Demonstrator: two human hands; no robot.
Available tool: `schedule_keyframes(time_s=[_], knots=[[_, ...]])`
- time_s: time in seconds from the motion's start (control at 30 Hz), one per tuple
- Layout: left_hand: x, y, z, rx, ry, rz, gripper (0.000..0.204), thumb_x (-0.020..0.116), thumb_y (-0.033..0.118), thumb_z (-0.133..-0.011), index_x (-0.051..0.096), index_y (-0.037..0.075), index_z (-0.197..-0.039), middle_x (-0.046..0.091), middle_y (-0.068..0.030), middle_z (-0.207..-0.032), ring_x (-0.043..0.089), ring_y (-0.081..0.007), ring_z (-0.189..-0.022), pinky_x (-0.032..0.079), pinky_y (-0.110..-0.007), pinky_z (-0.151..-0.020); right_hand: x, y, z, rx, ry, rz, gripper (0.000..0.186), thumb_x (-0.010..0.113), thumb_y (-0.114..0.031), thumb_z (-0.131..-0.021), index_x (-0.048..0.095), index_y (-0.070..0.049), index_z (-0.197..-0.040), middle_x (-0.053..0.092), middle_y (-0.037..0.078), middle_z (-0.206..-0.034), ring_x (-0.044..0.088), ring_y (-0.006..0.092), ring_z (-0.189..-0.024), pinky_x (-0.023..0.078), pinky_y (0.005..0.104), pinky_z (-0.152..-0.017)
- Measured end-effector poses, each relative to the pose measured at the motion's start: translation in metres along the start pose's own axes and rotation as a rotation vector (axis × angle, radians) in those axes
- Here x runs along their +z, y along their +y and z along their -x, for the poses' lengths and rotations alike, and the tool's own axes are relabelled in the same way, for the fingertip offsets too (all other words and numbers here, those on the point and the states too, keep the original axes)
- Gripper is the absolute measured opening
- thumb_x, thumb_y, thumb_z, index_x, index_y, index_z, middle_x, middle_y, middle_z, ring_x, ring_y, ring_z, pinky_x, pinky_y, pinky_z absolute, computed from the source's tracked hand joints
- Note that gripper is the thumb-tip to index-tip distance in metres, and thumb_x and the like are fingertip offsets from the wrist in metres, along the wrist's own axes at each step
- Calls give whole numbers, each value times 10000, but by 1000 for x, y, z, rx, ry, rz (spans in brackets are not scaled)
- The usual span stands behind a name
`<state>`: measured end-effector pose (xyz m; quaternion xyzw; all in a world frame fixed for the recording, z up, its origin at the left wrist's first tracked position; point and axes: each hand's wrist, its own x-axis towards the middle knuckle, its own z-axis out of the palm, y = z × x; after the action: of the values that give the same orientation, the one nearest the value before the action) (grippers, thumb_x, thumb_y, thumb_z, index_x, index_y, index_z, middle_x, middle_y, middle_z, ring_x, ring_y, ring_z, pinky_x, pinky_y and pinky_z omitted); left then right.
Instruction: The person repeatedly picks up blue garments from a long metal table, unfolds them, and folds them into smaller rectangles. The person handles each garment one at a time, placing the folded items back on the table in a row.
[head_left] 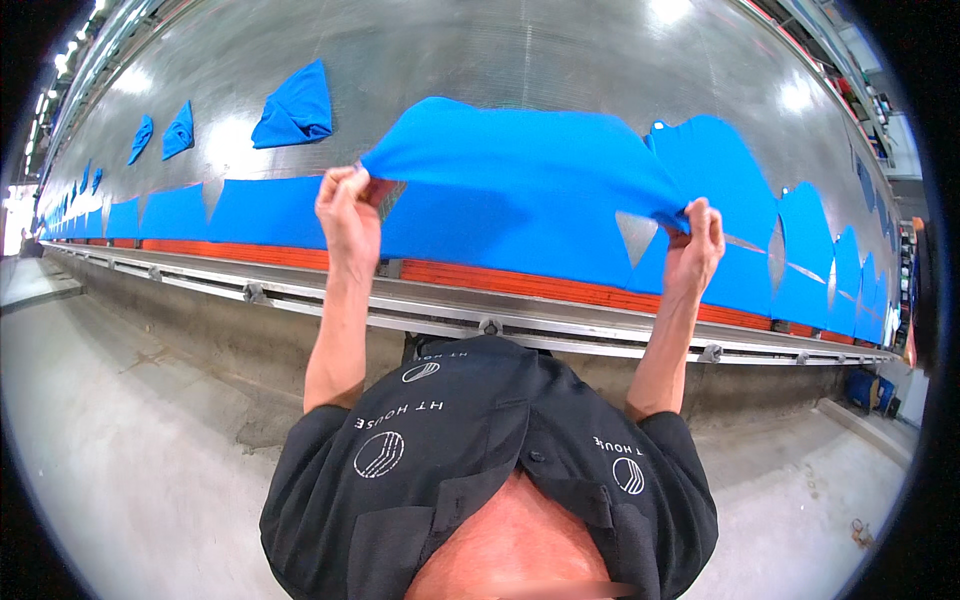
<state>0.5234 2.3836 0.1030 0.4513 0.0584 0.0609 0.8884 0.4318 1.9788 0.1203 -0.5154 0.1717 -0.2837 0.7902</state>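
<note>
Head view: long grey cutting table (pixel 560 60).

The blue fabric piece (pixel 520 190) hides the bench (pixel 560 70) surface beneath it. Toward nine o'clock, the far blue pieces (pixel 85 180) shrink too small to tell apart. At three o'clock, clutter past the bench end is blurred.

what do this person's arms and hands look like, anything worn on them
Both forearms are bare, and the left hand and right hand wear no gloves. No watch or wristband shows. Short black sleeves of a collared shirt with small white round logos end above the elbows.
</note>
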Motion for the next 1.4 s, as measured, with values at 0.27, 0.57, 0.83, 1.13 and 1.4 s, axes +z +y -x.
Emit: schedule_keyframes(time_s=[0.27, 0.57, 0.83, 1.13, 1.4], knots=[[-68, -86, 50, -467, 347, -63, 206, 631, -50, -835, 565, 45, -1005, 644, -100, -890, 666, -222, -788, 615, -414, -753, -59, 97, 52, 329, 275, 272, 278, 719, 23, -801, 587, -45, -1037, 605, 33, -874, 619, 141, -754, 588, 325, -646], [-69, -64, 45, -778, 346, -354, 293, 683, 185, -877, 578, -13, -1066, 655, -189, -1004, 702, -277, -829, 599, -357, -690, -81, 110, 64, 530, 177, 486, 378, 701, 34, -787, 564, 32, -1139, 623, 89, -919, 639, 181, -799, 589, 324, -626], [-75, -63, 32, -832, 16, -822, 188, 680, 184, -899, 648, 6, -953, 707, -128, -866, 690, -179, -703, 568, -280, -598, -78, 90, 58, 672, 74, 648, 320, 724, -11, -777, 591, 80, -1054, 668, 134, -874, 653, 183, -659, 566, 277, -546], [-84, -61, 33, -829, -40, -826, 165, 660, 171, -915, 626, 27, -988, 703, -120, -882, 694, -181, -724, 577, -282, -605, -84, 80, 56, 779, -35, 804, 184, 724, -36, -788, 630, 31, -932, 635, 69, -725, 603, 112, -581, 514, 254, -488], [-78, -40, 28, -824, -26, -594, 115, 650, 167, -924, 611, 67, -964, 687, -103, -903, 694, -214, -793, 583, -328, -673, -86, 70, 48, 754, 89, 184, 82, 670, -70, -884, 590, -57, -877, 632, 49, -774, 632, 135, -668, 561, 296, -601]])
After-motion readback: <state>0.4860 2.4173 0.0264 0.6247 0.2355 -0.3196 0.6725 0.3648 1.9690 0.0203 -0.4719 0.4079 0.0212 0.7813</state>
